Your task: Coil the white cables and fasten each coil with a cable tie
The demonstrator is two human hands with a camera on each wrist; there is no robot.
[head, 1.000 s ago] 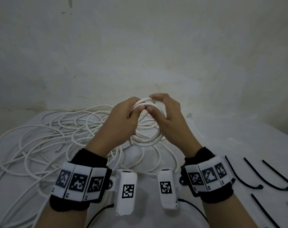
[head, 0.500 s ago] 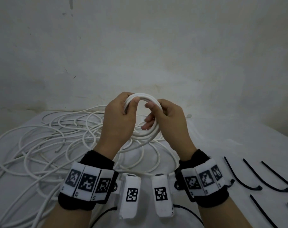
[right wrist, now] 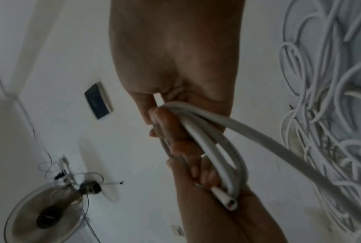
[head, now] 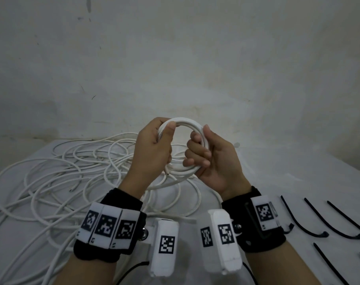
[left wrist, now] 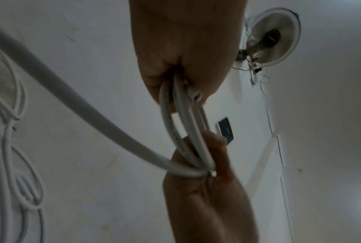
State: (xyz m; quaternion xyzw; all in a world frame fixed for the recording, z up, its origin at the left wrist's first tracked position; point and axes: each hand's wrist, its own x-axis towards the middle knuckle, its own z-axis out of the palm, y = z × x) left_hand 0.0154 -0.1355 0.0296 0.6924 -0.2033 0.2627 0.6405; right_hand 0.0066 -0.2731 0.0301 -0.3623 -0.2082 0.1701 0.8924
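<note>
Both hands hold up a small white cable coil (head: 187, 122) above the table. My left hand (head: 154, 149) grips its left side, thumb over the top strands. My right hand (head: 214, 159) grips its right side with fingers curled through the loop. The coil (left wrist: 187, 131) runs between the two hands in the left wrist view, one strand trailing away to the left. A cut cable end (right wrist: 230, 203) sticks out by the left hand in the right wrist view. A tangle of loose white cable (head: 57, 182) lies on the table at left. Several black cable ties (head: 310, 221) lie at right.
The table is covered in white cloth (head: 298, 177) and backs onto a pale wall (head: 175, 68). A fan (right wrist: 50, 212) and a dark wall plate (right wrist: 97, 101) show in the wrist views. A thin black wire (head: 131, 270) runs near the front edge.
Both hands have raised the coil higher. The right hand turned palm-up and moved round to the coil's right side, fingers now hooked through the loop.
</note>
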